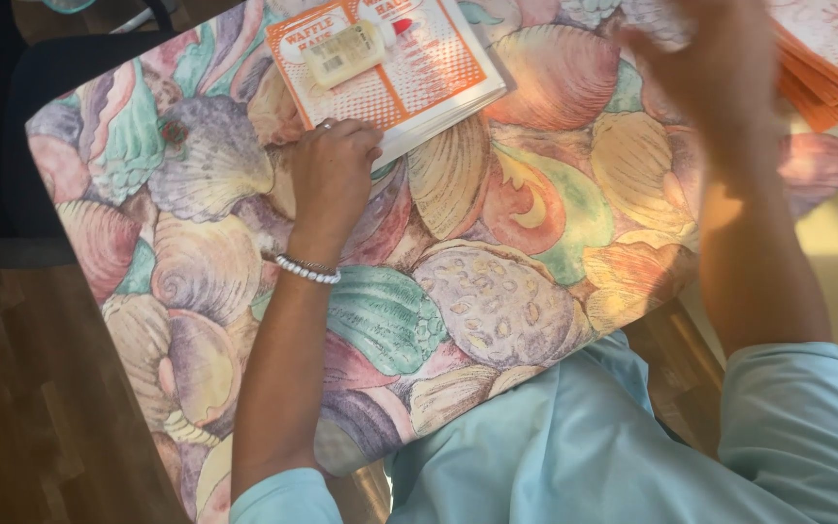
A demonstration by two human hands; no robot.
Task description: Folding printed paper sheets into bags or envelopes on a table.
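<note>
A bench [497, 291] covered in a seashell-patterned cloth fills the view. At its far edge lies a stack of orange-and-white printed sheets [419, 73], with a small glue bottle [346, 53] on top. A second orange stack [831, 63] sits far right. The left hand [332, 175], curled into a loose fist, rests against the near stack's edge. The right hand [720, 68] is raised and blurred; whether it grips anything cannot be told.

Left hand [332, 175] fisted on table [497, 301] by paper stack [409, 73] — glue bottle [346, 53] atop; right hand [720, 68] raised, blurred.
</note>
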